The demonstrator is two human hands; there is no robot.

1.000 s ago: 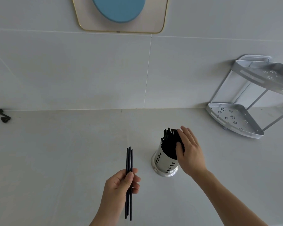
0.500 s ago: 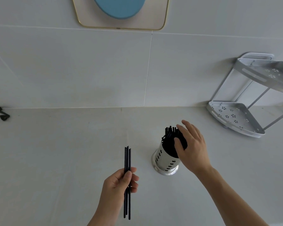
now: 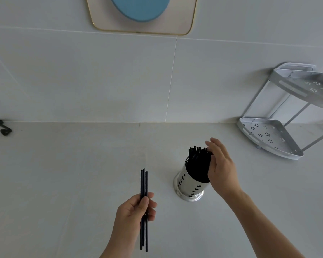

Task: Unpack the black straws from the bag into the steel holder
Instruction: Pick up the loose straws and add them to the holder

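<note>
A perforated steel holder (image 3: 187, 187) stands on the pale counter, packed with a bundle of black straws (image 3: 198, 164) that stick up above its rim. My right hand (image 3: 221, 166) rests against the right side of that bundle, fingers spread over the straw tops. My left hand (image 3: 134, 211) is closed around three loose black straws (image 3: 143, 181), held upright to the left of the holder, about a hand's width away. No bag is in view.
A two-tier metal corner rack (image 3: 280, 135) stands at the back right against the tiled wall. A small black object (image 3: 4, 127) lies at the far left where counter meets wall. A gold-rimmed panel with a blue disc (image 3: 140, 13) hangs above.
My right hand has slid a little up along the straw bundle in the holder. My left hand keeps the three straws, almost where they were.
</note>
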